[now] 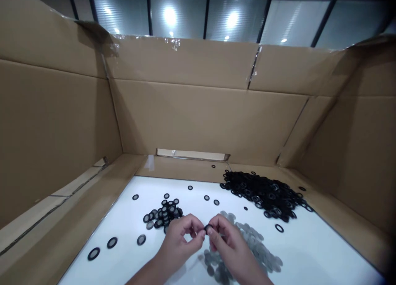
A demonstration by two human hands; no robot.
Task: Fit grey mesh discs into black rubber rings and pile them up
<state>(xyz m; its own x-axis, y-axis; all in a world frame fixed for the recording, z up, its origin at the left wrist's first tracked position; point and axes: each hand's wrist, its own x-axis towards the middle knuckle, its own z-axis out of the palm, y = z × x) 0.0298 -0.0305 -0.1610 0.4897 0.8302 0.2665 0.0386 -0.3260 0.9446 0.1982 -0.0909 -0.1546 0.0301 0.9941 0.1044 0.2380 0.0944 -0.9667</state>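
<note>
My left hand point(181, 236) and my right hand point(225, 246) meet above a white surface point(120, 231), their fingertips pinching a small black rubber ring point(208, 228). Anything inside the ring is hidden by my fingers. Just below my right hand lies a loose spread of grey mesh discs point(247, 240). Left of my left hand sits a heap of black-rimmed discs with grey centres point(163, 214). Several similar discs point(111, 242) lie apart toward the lower left. A large heap of black rubber rings point(262, 193) spreads at the back right.
Brown cardboard walls point(204, 120) surround the white surface on the left, back and right. A few stray rings lie around the heaps, one point(279, 228) to the right. Beyond the cardboard's top edge is a glass panel wall point(232, 17) reflecting lights.
</note>
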